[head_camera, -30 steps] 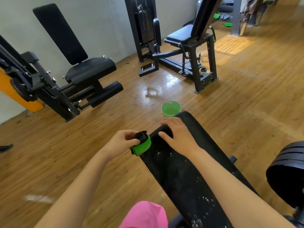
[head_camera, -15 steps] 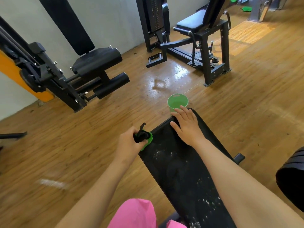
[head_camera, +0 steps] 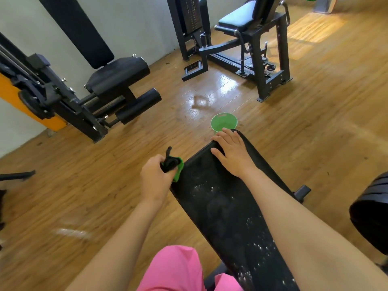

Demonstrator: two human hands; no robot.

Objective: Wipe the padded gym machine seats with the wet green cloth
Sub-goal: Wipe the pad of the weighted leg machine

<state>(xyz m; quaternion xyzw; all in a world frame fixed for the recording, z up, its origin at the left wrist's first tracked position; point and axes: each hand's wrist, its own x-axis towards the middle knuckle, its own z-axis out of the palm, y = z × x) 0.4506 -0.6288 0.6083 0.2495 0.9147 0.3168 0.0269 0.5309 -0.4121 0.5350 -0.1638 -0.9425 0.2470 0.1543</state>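
Spread the bunched wet green cloth [head_camera: 179, 170] flat on the long black padded bench seat [head_camera: 226, 217]; take the white flecks [head_camera: 201, 189] in overlapping strokes toward you. Your left hand [head_camera: 154, 177] grips the cloth at the pad's left edge; right hand [head_camera: 233, 153] lies flat, fingers straight, bracing the far end.

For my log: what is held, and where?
Left hand grips the green cloth at its middle; right hand lies flat on the pad, holding nothing.

A green cup [head_camera: 224, 122] stands on the wooden floor [head_camera: 315, 133], near a shiny wet patch [head_camera: 200, 101].
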